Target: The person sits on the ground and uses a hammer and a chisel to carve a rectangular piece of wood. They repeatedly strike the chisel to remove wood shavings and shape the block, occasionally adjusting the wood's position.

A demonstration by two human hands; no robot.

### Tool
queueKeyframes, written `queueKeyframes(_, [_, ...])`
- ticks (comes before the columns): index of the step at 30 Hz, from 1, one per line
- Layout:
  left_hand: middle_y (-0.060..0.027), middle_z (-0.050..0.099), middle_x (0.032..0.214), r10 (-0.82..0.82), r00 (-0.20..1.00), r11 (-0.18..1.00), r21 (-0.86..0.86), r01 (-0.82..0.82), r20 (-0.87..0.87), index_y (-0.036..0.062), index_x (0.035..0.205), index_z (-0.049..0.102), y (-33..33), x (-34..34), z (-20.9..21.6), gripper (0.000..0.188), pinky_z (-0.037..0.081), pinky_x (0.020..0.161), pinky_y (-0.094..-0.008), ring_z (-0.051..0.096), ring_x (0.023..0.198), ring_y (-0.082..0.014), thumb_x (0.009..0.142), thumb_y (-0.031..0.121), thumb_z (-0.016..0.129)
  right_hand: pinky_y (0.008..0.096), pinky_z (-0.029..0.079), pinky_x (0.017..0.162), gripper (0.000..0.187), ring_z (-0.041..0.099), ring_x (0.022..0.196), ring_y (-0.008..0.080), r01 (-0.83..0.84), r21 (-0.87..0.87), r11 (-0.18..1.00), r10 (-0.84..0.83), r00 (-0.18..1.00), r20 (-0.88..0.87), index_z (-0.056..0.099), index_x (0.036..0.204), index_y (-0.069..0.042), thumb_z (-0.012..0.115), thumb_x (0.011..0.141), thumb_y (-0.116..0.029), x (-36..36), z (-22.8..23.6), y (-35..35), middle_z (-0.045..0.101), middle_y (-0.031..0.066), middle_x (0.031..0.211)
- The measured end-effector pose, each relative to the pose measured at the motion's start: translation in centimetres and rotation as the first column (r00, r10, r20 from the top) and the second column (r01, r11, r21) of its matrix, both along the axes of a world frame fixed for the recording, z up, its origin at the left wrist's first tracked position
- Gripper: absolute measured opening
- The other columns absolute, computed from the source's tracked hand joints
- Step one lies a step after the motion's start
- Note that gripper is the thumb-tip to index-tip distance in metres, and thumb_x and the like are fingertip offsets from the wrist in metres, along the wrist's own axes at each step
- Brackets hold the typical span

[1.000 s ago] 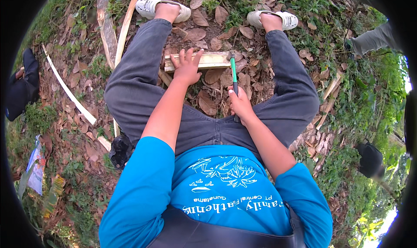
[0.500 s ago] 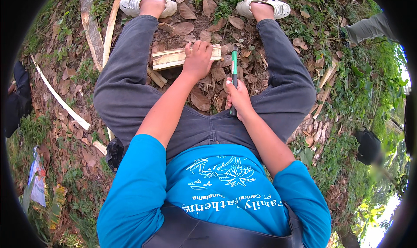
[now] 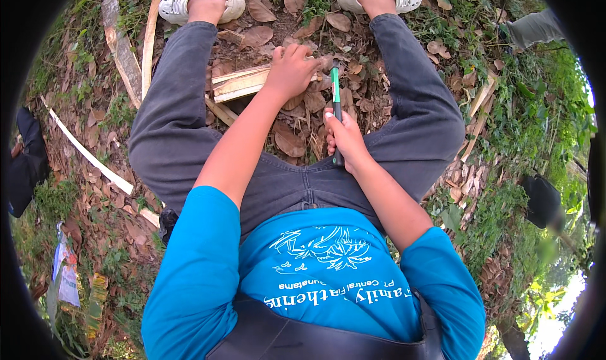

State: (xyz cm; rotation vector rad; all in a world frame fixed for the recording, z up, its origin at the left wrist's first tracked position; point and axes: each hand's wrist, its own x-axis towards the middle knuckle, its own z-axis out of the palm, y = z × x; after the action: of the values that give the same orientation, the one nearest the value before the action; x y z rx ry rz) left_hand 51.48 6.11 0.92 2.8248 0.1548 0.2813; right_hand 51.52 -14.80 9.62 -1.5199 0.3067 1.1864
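Observation:
My left hand [image 3: 291,73] is closed over the right end of some pale split wood pieces [image 3: 243,85], its fingers bent over their far side. The wood lies on the leaf-covered ground between my legs. What is under the fingertips is hidden. In my right hand [image 3: 344,136] is a hammer [image 3: 336,85] with a green and black handle, gripped low and pointing away from me. The small dark metal head sits just right of the left fingers and the wood's end, and a faint blur lies between them.
Long wood strips [image 3: 150,44] and a rough plank [image 3: 121,47] lie beyond my left leg. A thin curved pale strip [image 3: 88,147] is farther left. More wood pieces [image 3: 483,95] rest at right, near another person's grey-clad leg [image 3: 535,29]. A dark bag-like object [image 3: 541,201] lies at right.
The left fingers have shifted slightly toward the wood's right end. The hammer head sits a little nearer to them, with the right hand's grip unchanged. The whole view has tilted slightly.

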Motion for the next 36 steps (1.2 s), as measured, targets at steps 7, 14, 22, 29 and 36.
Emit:
queueKeyframes(7, [0.0008,0.065,0.103,-0.071,0.992,0.994,-0.076,0.079,0.106,0.0167,0.097,0.072,1.6,1.3,0.2,0.014,0.043,0.092,-0.0383,0.060,0.108,-0.0206,0.083,0.021,0.072,0.0236,0.040,0.046,0.019,0.044,0.054,0.0056,0.222,0.029,0.975,-0.216,0.967,-0.134,0.051,0.115,-0.011,0.057,0.102,-0.024,0.9,0.6,-0.3,0.045,-0.0049,0.073])
queueKeyframes(14, [-0.0062,0.075,0.087,0.371,0.928,0.687,-0.662,-0.300,-0.035,0.0070,0.109,0.067,4.5,-0.4,0.1,0.027,0.051,0.068,-0.0263,0.069,0.077,-0.0130,0.086,0.015,0.078,0.0240,0.041,0.047,0.027,0.045,0.053,0.0054,0.086,0.005,0.996,-0.086,0.995,-0.048,0.053,0.121,-0.009,0.057,0.103,-0.028,0.4,0.4,-0.4,0.047,-0.0043,0.073])
queueKeyframes(22, [-0.0084,0.076,0.086,0.693,0.715,0.371,-0.806,-0.461,-0.091,-0.0009,0.106,0.066,8.0,-5.7,1.6,0.035,0.053,0.070,-0.0254,0.069,0.077,-0.0100,0.081,0.014,0.085,0.0235,0.038,0.044,0.034,0.042,0.051,0.0038,-0.260,0.117,0.958,0.246,0.962,0.121,0.050,0.133,-0.008,0.051,0.106,-0.029,-1.3,1.1,-0.2,0.046,-0.0046,0.075])
queueKeyframes(29, [-0.0070,0.074,0.082,0.670,0.738,0.439,-0.758,-0.483,-0.083,-0.0005,0.097,0.065,4.9,-7.3,5.3,0.026,0.051,0.070,-0.0221,0.068,0.075,-0.0088,0.082,0.009,0.084,0.0308,0.046,0.049,0.033,0.052,0.057,0.0126,-0.412,-0.037,0.911,0.409,0.884,0.228,0.052,0.125,-0.008,0.047,0.105,-0.033,-1.7,-1.1,-0.9,0.056,0.0027,0.083])
queueKeyframes(36, [-0.0048,0.073,0.079,0.782,0.612,0.451,-0.784,-0.426,0.118,0.0017,0.090,0.065,5.8,-10.1,8.2,0.019,0.050,0.065,-0.0207,0.065,0.071,-0.0059,0.083,0.006,0.083,0.0276,0.042,0.042,0.032,0.045,0.049,0.0089,-0.424,-0.031,0.905,0.415,0.866,0.278,0.050,0.129,-0.007,0.044,0.107,-0.030,-2.3,-1.6,-0.2,0.050,0.0010,0.080])
